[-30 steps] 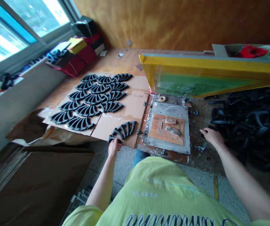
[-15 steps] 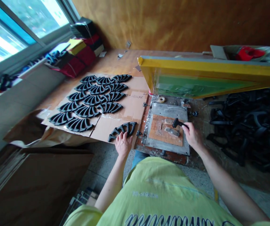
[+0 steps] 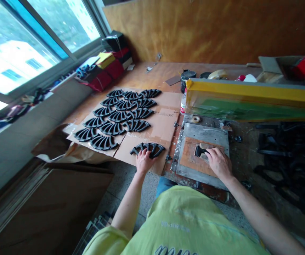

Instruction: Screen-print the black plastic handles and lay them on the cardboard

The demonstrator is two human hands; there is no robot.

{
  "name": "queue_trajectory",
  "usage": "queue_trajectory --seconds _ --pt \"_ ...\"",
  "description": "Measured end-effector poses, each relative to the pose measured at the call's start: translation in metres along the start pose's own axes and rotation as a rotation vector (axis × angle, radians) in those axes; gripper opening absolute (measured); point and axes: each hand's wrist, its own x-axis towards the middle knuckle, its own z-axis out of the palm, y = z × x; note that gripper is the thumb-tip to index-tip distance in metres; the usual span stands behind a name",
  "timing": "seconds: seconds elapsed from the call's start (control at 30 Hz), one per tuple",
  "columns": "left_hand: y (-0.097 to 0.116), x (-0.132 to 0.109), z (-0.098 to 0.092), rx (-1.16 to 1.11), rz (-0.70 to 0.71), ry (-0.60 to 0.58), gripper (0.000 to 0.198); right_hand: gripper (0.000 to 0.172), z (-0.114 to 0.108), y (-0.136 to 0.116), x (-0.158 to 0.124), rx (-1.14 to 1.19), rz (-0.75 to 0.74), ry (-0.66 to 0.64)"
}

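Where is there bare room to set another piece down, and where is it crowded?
Bare cardboard shows right of the rows of black arched parts near the left hand, up to the metal plate. Bare wood tabletop lies beyond the cardboard, before the bottle. Crowded: the heap of black parts right of the right hand.

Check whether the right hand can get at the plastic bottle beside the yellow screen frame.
Probably yes: the right hand, holding a black part, is over the metal plate, and the bottle stands left of the raised frame, unobstructed.
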Motion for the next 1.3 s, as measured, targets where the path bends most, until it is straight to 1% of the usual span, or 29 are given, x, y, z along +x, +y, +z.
queue_trajectory --seconds 0.07,0.13,0.2,0.23,0.3,0.37,0.47,0.57,0.63,0.7,0.73,0.8,0.87,0.93,1.0,1.07,1.1,1.13,1.17,1.2,1.23,1.3 --pt "-0.039 0.021 -0.007 -0.004 0.133 -0.005 0.047 0.024 0.001 0.000 -0.001 0.009 0.022 0.011" --pt "-0.078 0.047 -0.017 -0.007 0.211 -0.014 0.046 0.024 0.003 0.000 -0.002 0.022 0.040 0.015" --pt "-0.110 0.074 -0.026 -0.007 0.246 -0.033 0.046 0.024 0.004 -0.001 -0.002 0.030 0.053 0.022" --pt "-0.123 0.085 -0.031 -0.007 0.249 -0.045 0.046 0.024 0.004 -0.002 -0.002 0.032 0.057 0.025" --pt "-0.143 0.102 -0.037 -0.003 0.233 -0.078 0.047 0.026 0.003 -0.003 -0.001 0.032 0.064 0.024" --pt "-0.154 0.110 -0.039 0.014 0.188 -0.116 0.047 0.027 0.002 -0.004 -0.001 0.030 0.078 0.008" --pt "-0.160 0.109 -0.038 0.053 0.122 -0.160 0.050 0.030 -0.001 -0.005 -0.003 0.016 0.099 -0.028" --pt "-0.157 0.102 -0.040 0.095 0.093 -0.178 0.055 0.032 -0.006 -0.007 -0.003 -0.013 0.108 -0.040" --pt "-0.149 0.098 -0.044 0.127 0.072 -0.159 0.060 0.033 -0.010 -0.011 0.001 -0.017 0.080 -0.035" --pt "-0.130 0.097 -0.052 0.128 0.054 -0.101 0.061 0.038 -0.010 -0.016 0.006 0.008 -0.015 -0.055" --pt "-0.115 0.098 -0.058 0.096 0.059 -0.063 0.059 0.042 -0.009 -0.017 0.008 0.028 -0.079 -0.079" --pt "-0.074 0.101 -0.072 -0.061 0.113 0.012 0.050 0.052 -0.004 -0.019 0.010 0.068 -0.200 -0.150" --pt "-0.018 0.106 -0.091 -0.336 0.218 0.068 0.043 0.060 0.000 -0.019 0.007 0.093 -0.276 -0.211" --pt "0.046 0.109 -0.114 -0.693 0.299 0.119 0.048 0.058 0.000 -0.019 0.001 0.129 -0.338 -0.240" --pt "0.108 0.112 -0.140 -1.044 0.381 0.142 0.054 0.044 -0.008 -0.018 -0.005 0.201 -0.414 -0.245" --pt "0.160 0.111 -0.164 -1.277 0.447 0.120 0.056 0.028 -0.020 -0.014 -0.008 0.292 -0.430 -0.217" --pt "0.181 0.108 -0.174 -1.344 0.463 0.101 0.057 0.024 -0.028 -0.010 -0.008 0.328 -0.388 -0.187" --pt "0.197 0.104 -0.182 -1.392 0.470 0.074 0.059 0.022 -0.035 -0.003 -0.007 0.353 -0.307 -0.151" --pt "0.207 0.099 -0.187 -1.425 0.467 0.046 0.061 0.023 -0.043 0.006 -0.006 0.371 -0.197 -0.112" --pt "0.212 0.091 -0.191 -1.447 0.457 0.019 0.062 0.024 -0.050 0.018 -0.004 0.386 -0.066 -0.075" --pt "0.213 0.081 -0.192 -1.463 0.438 -0.005 0.063 0.025 -0.057 0.031 -0.002 0.399 0.077 -0.034" --pt "0.201 0.058 -0.186 -1.481 0.361 -0.036 0.063 0.028 -0.069 0.060 0.002 0.413 0.330 0.058"
